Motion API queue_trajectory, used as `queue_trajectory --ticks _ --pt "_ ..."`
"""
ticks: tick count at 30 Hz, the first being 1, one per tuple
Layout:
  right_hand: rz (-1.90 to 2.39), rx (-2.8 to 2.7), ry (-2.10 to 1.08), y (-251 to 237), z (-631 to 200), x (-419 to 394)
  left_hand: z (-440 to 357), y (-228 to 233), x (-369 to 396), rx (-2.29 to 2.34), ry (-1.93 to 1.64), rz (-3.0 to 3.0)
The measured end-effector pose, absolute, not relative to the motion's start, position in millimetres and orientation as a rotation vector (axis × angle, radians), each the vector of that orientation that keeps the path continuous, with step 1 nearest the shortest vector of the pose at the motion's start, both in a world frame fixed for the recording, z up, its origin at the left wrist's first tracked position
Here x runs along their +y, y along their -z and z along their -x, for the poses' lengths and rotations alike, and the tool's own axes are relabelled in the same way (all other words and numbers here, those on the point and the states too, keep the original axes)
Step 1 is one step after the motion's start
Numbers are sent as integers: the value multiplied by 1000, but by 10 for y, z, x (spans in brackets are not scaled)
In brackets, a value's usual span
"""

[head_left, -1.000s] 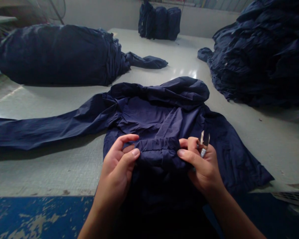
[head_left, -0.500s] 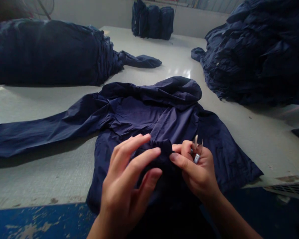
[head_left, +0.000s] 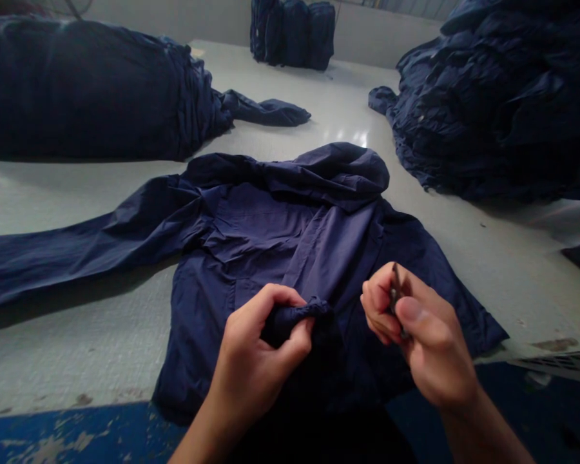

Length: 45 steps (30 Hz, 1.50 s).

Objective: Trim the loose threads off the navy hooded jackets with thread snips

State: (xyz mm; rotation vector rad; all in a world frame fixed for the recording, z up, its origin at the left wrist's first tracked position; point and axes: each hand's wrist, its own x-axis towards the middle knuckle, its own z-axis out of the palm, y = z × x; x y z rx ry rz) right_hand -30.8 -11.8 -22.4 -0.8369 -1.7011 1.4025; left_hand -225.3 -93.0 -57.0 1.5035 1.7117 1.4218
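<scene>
At the far left a big bundle (head_left: 91,90) of dark blue cloth lay on the pale table (head_left: 77,335), with one sleeve end trailing out toward the middle. In front of it a dark blue jacket (head_left: 280,232) was spread flat, its long sleeve (head_left: 67,251) stretched out to the left and its hood bunched at the far side. The left hand (head_left: 261,361) was closed on a gathered cuff (head_left: 299,316) of the jacket, pinched between thumb and fingers just above the near hem. Just beside it, the right hand (head_left: 415,335) was curled narrowly around small metal snips (head_left: 395,293), apart from the cloth. Further back stood a folded stack (head_left: 292,32), and at the right rose a tall heap (head_left: 502,103) of the same dark garments.
</scene>
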Motion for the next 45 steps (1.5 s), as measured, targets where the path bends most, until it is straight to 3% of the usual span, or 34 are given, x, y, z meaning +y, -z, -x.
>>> queue_trajectory --ticks 7,18,29,35,39,45 --pt "725 -2408 -985 158 223 -55 2293 599 -908 1650 -1384 -1443" --pt "579 -2504 -785 264 271 1 2277 624 -919 1603 -1409 -1504" --pt "569 -2488 -798 283 282 21 2312 642 -960 1561 -1344 -1431" --pt "812 -2270 -931 255 259 -42 2315 610 -958 1569 -1316 -1388" --pt "1051 -1978 -1212 252 314 -108 2292 618 -926 1546 -1345 -1439" --pt "1028 -1570 -1722 358 474 -212 2273 680 -946 1395 -1780 -1487"
